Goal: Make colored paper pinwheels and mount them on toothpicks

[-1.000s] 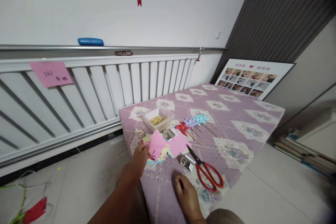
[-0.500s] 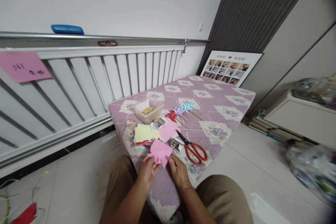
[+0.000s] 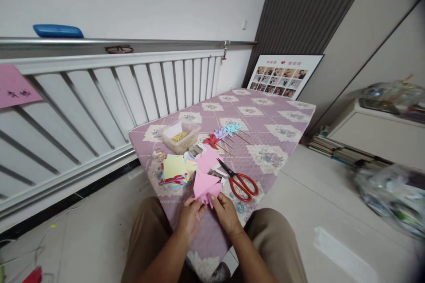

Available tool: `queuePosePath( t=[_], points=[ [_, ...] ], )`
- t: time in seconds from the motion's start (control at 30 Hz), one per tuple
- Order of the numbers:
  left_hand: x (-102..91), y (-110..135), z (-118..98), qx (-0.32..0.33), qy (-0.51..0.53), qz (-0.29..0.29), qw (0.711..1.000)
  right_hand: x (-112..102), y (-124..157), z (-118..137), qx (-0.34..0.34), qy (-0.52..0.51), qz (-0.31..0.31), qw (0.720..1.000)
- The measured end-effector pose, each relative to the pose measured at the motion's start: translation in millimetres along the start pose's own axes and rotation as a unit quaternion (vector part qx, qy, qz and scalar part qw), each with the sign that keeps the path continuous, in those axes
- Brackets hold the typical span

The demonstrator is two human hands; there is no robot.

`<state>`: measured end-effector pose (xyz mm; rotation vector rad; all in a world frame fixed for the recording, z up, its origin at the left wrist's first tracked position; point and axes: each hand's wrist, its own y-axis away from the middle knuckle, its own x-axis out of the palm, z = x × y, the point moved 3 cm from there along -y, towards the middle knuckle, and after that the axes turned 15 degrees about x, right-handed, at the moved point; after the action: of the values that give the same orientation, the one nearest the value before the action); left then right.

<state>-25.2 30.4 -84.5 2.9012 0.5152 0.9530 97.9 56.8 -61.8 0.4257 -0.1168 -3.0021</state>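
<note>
Between my two hands is a pink paper square with cut corners [image 3: 206, 185], its near flaps bent up. My left hand [image 3: 192, 213] pinches its left near edge. On the right near edge, the thumb and fingers of my right hand [image 3: 226, 213] are closed on a flap. Just beyond lies another pink sheet [image 3: 207, 159], beside a stack of coloured paper [image 3: 174, 167] with yellow on top. Scissors with red handles [image 3: 239, 181] rest to the right of my right hand. A small box behind the held paper is partly hidden.
A clear plastic box [image 3: 181, 137] holds thin wooden sticks. Red, purple and blue paper pinwheels [image 3: 221, 135] on sticks lie to its right. A patterned cloth [image 3: 255, 139] covers the table. A white radiator [image 3: 149, 88] runs along the left, and a photo board [image 3: 282, 77] leans at the back.
The pink paper has gone from lying fairly flat to having its near flaps folded inward. My right hand has moved onto a flap. The view has shifted slightly right.
</note>
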Motion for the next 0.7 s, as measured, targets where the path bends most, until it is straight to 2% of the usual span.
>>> queuePosePath(
  t=[0.2, 0.3, 0.43, 0.6, 0.7],
  points=[
    [-1.1, 4, -3, 0.002, -0.048, 0.039, 0.998, 2, -2, -7, 0.021, -0.029, -0.005, 0.999],
    [-5.1, 7, -11, -0.014, -0.095, 0.081, 0.992, 1, -2, -8, 0.025, -0.030, -0.007, 0.999],
    [-14.4, 6, -26, -0.040, -0.104, 0.138, 0.984, 0, -1, -7, 0.028, -0.024, -0.003, 0.999],
    [-26.1, -8, -31, -0.046, -0.232, 0.109, 0.965, 0, 0, -4, 0.031, -0.014, 0.004, 0.999],
    [-27.0, -13, -27, -0.045, -0.266, 0.103, 0.957, 0, 0, -1, 0.028, -0.014, 0.019, 0.999]
  ],
)
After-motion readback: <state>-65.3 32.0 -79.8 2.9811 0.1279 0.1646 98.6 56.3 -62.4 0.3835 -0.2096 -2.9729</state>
